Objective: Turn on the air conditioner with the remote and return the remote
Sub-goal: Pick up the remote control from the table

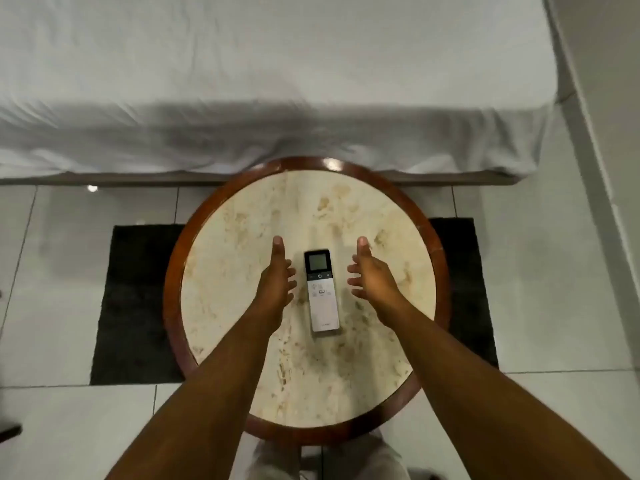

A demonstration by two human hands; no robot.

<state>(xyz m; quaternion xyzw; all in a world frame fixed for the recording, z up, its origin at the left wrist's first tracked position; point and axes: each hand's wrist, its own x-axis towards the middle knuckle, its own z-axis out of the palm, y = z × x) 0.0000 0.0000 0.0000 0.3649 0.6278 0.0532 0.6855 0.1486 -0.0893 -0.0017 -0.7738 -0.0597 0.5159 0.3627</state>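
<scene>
A slim white remote [322, 296] with a dark top and a small grey screen lies face up near the middle of a round marble-topped table [242, 216]. My left hand [277, 275] hovers just left of it, thumb pointing away, fingers spread toward the remote. On the other side, my right hand [370, 275] mirrors that pose just right of the remote. Neither hand touches it. No air conditioner is in view.
The table has a dark wooden rim [173, 271] and stands on a black rug [135, 306] over pale floor tiles. A bed with a white sheet [277, 81] runs across the far side, close to the table's back edge.
</scene>
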